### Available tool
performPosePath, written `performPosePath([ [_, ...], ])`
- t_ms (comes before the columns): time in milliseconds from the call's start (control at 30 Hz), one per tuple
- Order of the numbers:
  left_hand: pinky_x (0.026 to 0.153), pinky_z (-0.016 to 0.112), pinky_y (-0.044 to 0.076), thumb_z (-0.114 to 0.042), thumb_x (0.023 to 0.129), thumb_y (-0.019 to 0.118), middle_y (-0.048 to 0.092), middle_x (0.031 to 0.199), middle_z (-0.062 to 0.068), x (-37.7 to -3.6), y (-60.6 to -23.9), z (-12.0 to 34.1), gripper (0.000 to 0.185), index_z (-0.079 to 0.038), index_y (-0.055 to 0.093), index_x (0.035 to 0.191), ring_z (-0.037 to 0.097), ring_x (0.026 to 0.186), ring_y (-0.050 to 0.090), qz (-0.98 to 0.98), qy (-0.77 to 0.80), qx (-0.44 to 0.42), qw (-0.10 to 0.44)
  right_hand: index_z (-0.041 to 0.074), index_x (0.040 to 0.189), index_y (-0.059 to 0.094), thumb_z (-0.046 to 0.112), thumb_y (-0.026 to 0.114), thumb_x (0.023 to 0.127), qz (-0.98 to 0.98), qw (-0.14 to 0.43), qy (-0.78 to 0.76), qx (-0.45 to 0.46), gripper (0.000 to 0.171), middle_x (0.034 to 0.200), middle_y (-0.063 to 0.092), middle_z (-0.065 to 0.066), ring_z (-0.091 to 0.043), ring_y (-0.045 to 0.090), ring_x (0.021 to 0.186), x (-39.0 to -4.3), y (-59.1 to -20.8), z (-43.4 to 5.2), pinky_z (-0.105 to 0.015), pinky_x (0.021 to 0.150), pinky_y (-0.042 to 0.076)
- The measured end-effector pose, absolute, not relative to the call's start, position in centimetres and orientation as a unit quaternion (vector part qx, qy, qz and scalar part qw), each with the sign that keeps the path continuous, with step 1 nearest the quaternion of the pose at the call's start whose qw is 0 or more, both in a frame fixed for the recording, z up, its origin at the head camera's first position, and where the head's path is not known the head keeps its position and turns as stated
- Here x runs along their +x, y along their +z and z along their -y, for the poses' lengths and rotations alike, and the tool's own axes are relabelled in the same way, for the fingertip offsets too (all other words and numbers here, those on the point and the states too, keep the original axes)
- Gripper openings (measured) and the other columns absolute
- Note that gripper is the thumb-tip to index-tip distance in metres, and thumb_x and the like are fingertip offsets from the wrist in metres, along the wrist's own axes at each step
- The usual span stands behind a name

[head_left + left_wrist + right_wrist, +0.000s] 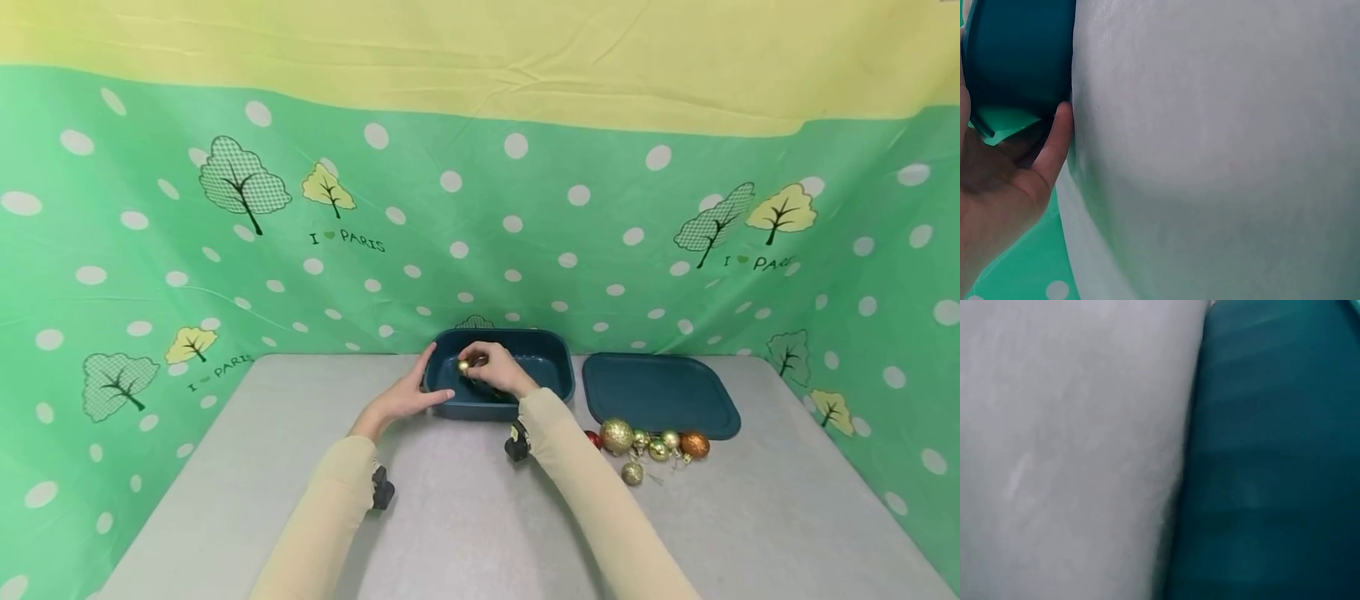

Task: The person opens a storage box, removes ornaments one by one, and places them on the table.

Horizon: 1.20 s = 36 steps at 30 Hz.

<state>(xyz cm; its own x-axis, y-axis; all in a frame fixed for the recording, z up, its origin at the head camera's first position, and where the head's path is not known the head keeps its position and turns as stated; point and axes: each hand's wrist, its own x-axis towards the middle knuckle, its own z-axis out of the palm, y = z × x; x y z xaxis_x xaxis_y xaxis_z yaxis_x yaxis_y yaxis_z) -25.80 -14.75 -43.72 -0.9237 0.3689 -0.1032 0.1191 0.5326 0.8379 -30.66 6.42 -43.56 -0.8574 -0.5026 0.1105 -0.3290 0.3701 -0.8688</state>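
A dark teal plastic box [472, 411] stands at the back of the table. My left hand [405, 396] rests against its left end, fingers straight along the side and thumb reaching to the front rim; the left wrist view also shows this hand [1013, 181] against the box wall [1019, 50]. Over the box's inside, my right hand [495, 367] pinches a small shiny gold Christmas bauble [462, 366] between thumb and fingers. The right wrist view shows only the box's outer wall [1272, 456] and the table; the hand is out of sight there.
Right of the box lies its flat teal lid [660, 392]. Several baubles sit along the lid's front edge, among them a large gold glitter one [617, 436], an orange one [694, 444] and a red one [593, 439] partly behind the right sleeve. A green patterned curtain [517, 250] hangs behind.
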Motion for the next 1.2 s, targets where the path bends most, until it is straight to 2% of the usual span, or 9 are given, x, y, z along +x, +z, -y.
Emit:
performPosePath([
  [200,0.107,0.06,0.026,-0.032,0.093,0.064,0.001,0.159,0.021,-25.6,-43.8,14.8,0.096,-0.018,-0.008,0.156,0.044,0.14,0.016,-0.871,0.453,0.128,0.142,-0.005,0.115,0.064,0.0,0.066,0.089,-0.807,0.089,-0.522,-0.26,0.026,0.11,0.064,-0.015,-0.028,0.063,0.094,-29.9,-43.0,-6.5,-0.033,0.077,0.054],
  [433,0.109,0.058,0.022,-0.029,0.094,0.063,-0.002,0.16,0.017,-25.4,-43.8,14.8,0.095,-0.02,-0.009,0.156,0.04,0.142,0.012,-0.871,0.452,0.123,0.147,-0.005,0.118,0.062,0.002,0.065,0.091,-0.791,0.09,-0.54,-0.274,0.028,0.113,0.063,-0.015,-0.031,0.061,0.098,-28.9,-41.6,-6.6,-0.033,0.082,0.053],
  [600,0.108,0.059,0.023,-0.029,0.094,0.063,-0.002,0.159,0.02,-25.4,-43.8,14.9,0.095,-0.017,-0.009,0.155,0.043,0.141,0.013,-0.872,0.451,0.131,0.142,-0.003,0.118,0.063,0.004,0.065,0.091,-0.782,0.1,-0.558,-0.259,0.028,0.112,0.063,-0.013,-0.028,0.062,0.094,-28.3,-41.1,-7.1,-0.038,0.081,0.053],
  [767,0.109,0.058,0.022,-0.029,0.094,0.063,-0.002,0.16,0.018,-25.5,-44.0,14.8,0.096,-0.019,-0.009,0.156,0.041,0.142,0.012,-0.871,0.452,0.128,0.145,-0.001,0.118,0.064,0.008,0.067,0.091,-0.772,0.109,-0.568,-0.265,0.028,0.112,0.063,-0.014,-0.028,0.062,0.093,-27.9,-41.2,-8.0,-0.045,0.083,0.052],
  [867,0.109,0.058,0.022,-0.032,0.093,0.064,-0.001,0.16,0.018,-25.6,-44.1,14.6,0.097,-0.02,-0.008,0.156,0.041,0.142,0.013,-0.871,0.453,0.129,0.141,-0.004,0.119,0.062,0.008,0.067,0.091,-0.768,0.103,-0.57,-0.274,0.031,0.112,0.063,-0.017,-0.032,0.061,0.094,-27.4,-41.2,-8.9,-0.043,0.082,0.053],
  [1067,0.109,0.058,0.022,-0.032,0.092,0.065,0.0,0.159,0.021,-25.6,-43.9,14.5,0.098,-0.018,-0.008,0.156,0.044,0.141,0.014,-0.874,0.449,0.129,0.135,-0.007,0.119,0.061,0.001,0.065,0.09,-0.77,0.106,-0.569,-0.269,0.03,0.113,0.063,-0.021,-0.035,0.059,0.095,-25.5,-39.8,-11.0,-0.032,0.077,0.053],
  [1200,0.11,0.058,0.019,-0.033,0.091,0.066,-0.002,0.159,0.021,-25.6,-43.6,14.6,0.1,-0.015,-0.008,0.155,0.044,0.141,0.011,-0.872,0.451,0.136,0.135,-0.006,0.116,0.062,-0.001,0.064,0.089,-0.771,0.097,-0.57,-0.268,0.028,0.112,0.062,-0.024,-0.034,0.059,0.094,-23.9,-38.1,-11.9,-0.038,0.079,0.053],
])
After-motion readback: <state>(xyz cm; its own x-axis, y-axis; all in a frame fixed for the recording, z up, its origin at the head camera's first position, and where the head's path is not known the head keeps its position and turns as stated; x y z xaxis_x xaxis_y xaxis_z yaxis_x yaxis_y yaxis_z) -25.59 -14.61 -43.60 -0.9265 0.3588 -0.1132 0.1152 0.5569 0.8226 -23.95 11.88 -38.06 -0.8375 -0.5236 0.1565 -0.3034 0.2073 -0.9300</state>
